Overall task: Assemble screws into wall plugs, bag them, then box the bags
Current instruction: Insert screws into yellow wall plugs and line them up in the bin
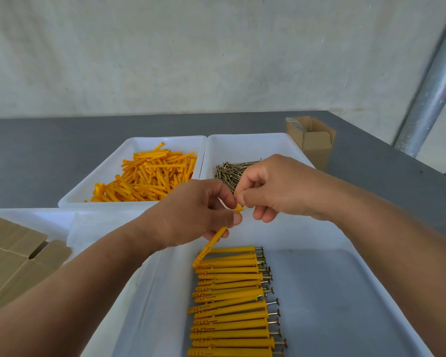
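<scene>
While left hand (198,215) has grip closed on plug (218,237), plug slants lower left to upper right; right hand (276,186) at top end, grip curled, cannot tell on what.

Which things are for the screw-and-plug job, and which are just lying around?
For the job:
- left hand holding a plug
- right hand pinching its top end
- loose plugs
- screws
- finished row
- small box and big box, probably for packing later

Just there:
- metal pole
- wall
</scene>
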The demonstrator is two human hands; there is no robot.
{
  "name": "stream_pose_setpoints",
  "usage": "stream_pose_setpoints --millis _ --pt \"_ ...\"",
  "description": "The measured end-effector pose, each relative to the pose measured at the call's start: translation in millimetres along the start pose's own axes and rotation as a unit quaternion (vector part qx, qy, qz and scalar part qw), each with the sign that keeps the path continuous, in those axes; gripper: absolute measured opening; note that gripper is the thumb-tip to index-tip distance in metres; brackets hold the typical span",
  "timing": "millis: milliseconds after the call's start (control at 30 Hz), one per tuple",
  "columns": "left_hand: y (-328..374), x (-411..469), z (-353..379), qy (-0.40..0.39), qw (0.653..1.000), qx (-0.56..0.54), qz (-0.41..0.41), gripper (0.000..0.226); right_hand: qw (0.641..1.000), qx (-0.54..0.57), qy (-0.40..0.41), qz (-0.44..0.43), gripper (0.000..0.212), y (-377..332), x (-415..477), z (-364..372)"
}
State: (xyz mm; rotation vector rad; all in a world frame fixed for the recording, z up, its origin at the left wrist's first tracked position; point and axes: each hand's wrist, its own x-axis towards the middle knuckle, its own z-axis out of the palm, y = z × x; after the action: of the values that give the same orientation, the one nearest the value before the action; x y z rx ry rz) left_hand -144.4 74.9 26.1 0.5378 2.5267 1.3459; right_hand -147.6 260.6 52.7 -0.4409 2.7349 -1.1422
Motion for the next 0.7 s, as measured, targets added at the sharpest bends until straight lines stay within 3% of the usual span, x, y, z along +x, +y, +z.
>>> stream_pose_setpoints --millis 133,267,700 --pt "0.7 0.3 1.5 -0.001 0.999 0.051 -0.002 0.032 0.995 -0.084 -0.049 -0.003 0.012 -3.8 -3.2 -0.3" --pt "1.4 -0.5 2.8 -0.020 0.995 0.095 0.002 0.033 0.977 -0.161 -0.139 0.017 0.012 -5.2 -5.5 0.0" --pt "12.2 -10.0 9.7 -0.137 0.949 0.285 0.009 0.024 0.920 -0.220 -0.307 0.104 0.014 5.0 -7.2 17.3"
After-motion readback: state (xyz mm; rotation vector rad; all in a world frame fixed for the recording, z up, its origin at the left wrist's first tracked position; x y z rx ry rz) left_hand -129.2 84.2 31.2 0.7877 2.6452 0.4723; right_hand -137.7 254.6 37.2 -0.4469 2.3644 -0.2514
